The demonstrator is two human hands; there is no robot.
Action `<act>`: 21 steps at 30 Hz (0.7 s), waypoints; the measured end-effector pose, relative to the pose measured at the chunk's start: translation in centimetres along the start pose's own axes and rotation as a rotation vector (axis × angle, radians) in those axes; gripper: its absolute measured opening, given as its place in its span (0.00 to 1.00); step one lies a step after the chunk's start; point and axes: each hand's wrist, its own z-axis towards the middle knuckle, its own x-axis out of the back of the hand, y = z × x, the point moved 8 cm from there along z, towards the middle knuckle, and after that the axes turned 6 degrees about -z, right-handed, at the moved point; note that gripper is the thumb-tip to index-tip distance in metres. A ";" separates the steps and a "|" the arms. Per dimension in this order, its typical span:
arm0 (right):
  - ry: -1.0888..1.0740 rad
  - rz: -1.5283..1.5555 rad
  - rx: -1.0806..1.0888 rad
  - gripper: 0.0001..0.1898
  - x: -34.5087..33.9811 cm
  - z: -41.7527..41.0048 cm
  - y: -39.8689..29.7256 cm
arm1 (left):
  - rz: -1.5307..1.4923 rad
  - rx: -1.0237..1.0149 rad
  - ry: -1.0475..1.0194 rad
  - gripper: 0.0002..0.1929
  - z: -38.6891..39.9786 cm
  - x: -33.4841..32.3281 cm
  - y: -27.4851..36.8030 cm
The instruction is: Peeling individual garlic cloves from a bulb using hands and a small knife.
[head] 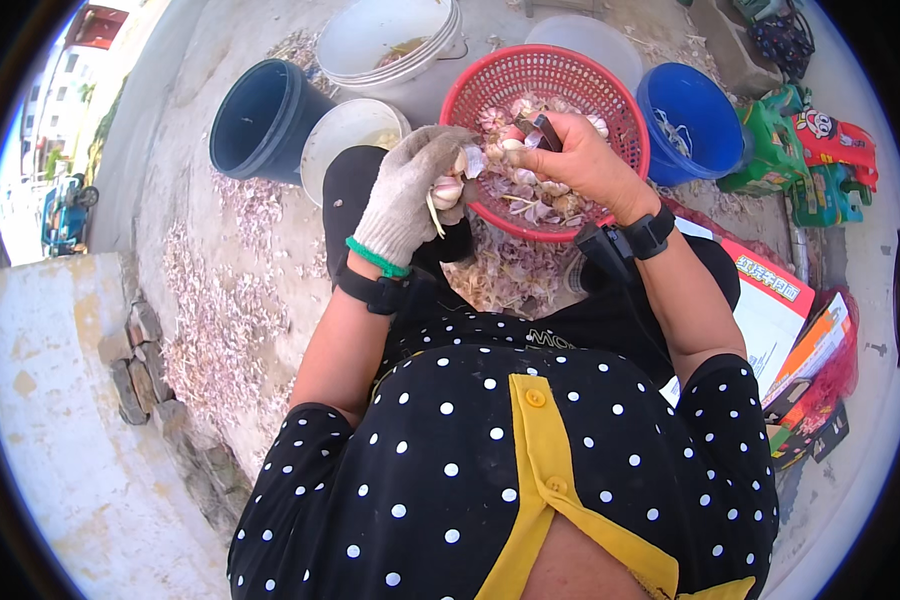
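My left hand (pixel 412 187), in a knitted work glove with a green cuff, is closed around a partly opened garlic bulb (pixel 447 192) with a pale stem or sprout hanging down. Over the red plastic colander basket (pixel 641 142), my bare right hand (pixel 585 154) grips a small dark-handled tool (pixel 549 133), probably a knife; its blade cannot be made out. A whitish garlic clove (pixel 511 145) sits at the right thumb and fingertips. Garlic bulbs and loose skins (pixel 540 202) lie in the basket below.
A dark bucket (pixel 259 120), a cream bucket (pixel 345 142) and stacked white buckets (pixel 382 67) stand at the left. At the right are a blue bucket (pixel 690 124), green and red packages (pixel 772 150) and a cardboard box (pixel 765 300). Garlic skins (pixel 217 322) litter the concrete floor.
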 end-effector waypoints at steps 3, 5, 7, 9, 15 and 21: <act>-0.031 -0.163 0.102 0.12 -0.5 0.1 -1.1 | 0.289 -0.028 -0.066 0.15 0.5 -1.0 -0.6; 0.010 -0.423 0.092 0.11 -0.5 0.1 -1.2 | 0.357 -0.060 -0.020 0.13 0.1 -1.6 -0.5; 0.037 -0.523 0.159 0.11 -0.8 0.0 -1.7 | 0.520 -0.108 0.014 0.12 0.0 -1.8 -0.1; 0.063 -0.622 0.226 0.10 -1.2 -0.3 -2.1 | 0.519 -0.114 0.015 0.11 0.3 -1.5 -0.5; 0.120 -0.739 0.397 0.08 -1.8 -1.2 -3.1 | 0.754 -0.241 0.012 0.09 0.9 -1.0 -0.6; 0.112 -0.690 0.425 0.08 -1.7 -1.0 -3.4 | 0.434 -0.164 -0.034 0.08 1.1 -0.6 -1.4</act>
